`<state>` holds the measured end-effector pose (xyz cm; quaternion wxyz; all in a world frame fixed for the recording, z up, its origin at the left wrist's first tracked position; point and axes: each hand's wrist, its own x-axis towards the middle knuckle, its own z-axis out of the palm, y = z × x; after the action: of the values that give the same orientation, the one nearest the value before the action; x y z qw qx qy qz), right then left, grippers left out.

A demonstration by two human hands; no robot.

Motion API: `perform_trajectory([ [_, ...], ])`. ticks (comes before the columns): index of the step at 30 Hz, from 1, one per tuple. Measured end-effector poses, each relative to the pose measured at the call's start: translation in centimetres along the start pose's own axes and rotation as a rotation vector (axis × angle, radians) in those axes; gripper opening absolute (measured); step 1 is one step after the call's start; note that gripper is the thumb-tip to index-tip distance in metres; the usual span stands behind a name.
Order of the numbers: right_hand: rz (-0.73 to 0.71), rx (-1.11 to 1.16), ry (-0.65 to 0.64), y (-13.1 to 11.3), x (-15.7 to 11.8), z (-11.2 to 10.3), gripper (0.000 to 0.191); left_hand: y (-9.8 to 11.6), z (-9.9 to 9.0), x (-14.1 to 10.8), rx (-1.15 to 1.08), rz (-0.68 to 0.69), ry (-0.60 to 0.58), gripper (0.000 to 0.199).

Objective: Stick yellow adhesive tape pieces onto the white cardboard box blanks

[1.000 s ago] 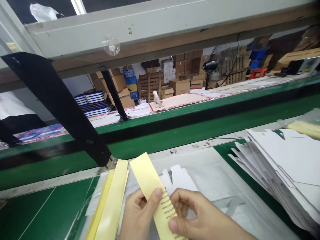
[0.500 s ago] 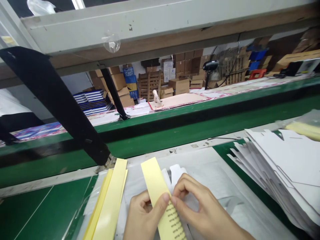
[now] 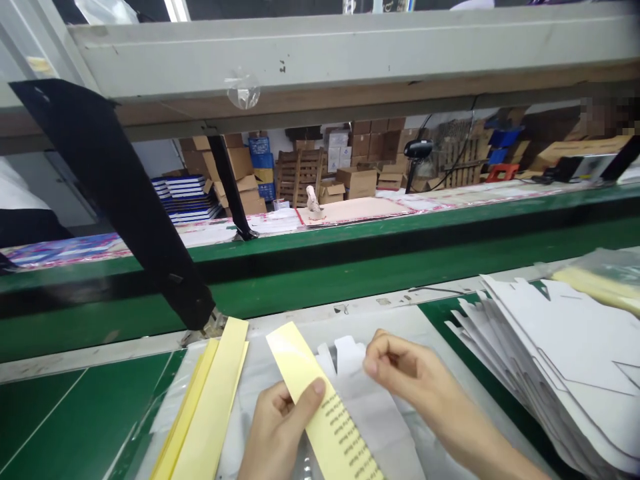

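At six o'clock I see my left hand [image 3: 280,427] gripping a yellow strip [image 3: 334,421], its lower end cut off, its blurred, repeated print apparently ending "For Resale", while at five my right hand's [image 3: 407,370] fingertips meet beside white card [image 3: 371,408], holding what I can't tell.

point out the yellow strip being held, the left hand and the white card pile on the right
Yellow strip [image 3: 329,428]: head view, on its lettered stretch below the thumb
Left hand [image 3: 280,423]: head view, below the thumb's base
White card pile [image 3: 583,347]: head view, top sheet's face
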<state>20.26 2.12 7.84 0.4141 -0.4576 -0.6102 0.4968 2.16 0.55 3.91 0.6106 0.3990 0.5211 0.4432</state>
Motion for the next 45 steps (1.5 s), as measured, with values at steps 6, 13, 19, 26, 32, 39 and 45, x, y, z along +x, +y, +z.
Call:
perform_trajectory([
  [6,0.187,0.071,0.125,3.6,1.9,-0.8,0.029,-0.3,0.4,0.4,-0.106,-0.100,-0.021,0.035],
  [13,0.191,0.035,0.259,5.7,2.5,0.7,0.028,-0.7,0.4,0.7,-0.259,-0.216,-0.129,0.039],
  [19,0.123,-0.041,0.275,6.5,2.5,1.3,0.026,-1.3,0.3,0.9,-0.237,-0.202,-0.138,0.040],
  [26,0.078,-0.116,0.295,6.9,2.4,1.6,0.025,-1.2,0.3,0.8,-0.216,-0.180,-0.128,0.035],
  [32,0.014,-0.177,0.330,7.5,2.5,1.7,0.022,-1.3,0.3,0.7,-0.221,-0.168,-0.146,0.035],
  [39,-0.033,-0.218,0.352,7.6,2.3,1.7,0.020,-1.5,0.3,0.7,-0.221,-0.171,-0.128,0.036],
  [45,-0.040,-0.265,0.358,7.5,2.2,2.0,0.018,-1.2,0.4,0.6,-0.201,-0.163,-0.142,0.034],
])
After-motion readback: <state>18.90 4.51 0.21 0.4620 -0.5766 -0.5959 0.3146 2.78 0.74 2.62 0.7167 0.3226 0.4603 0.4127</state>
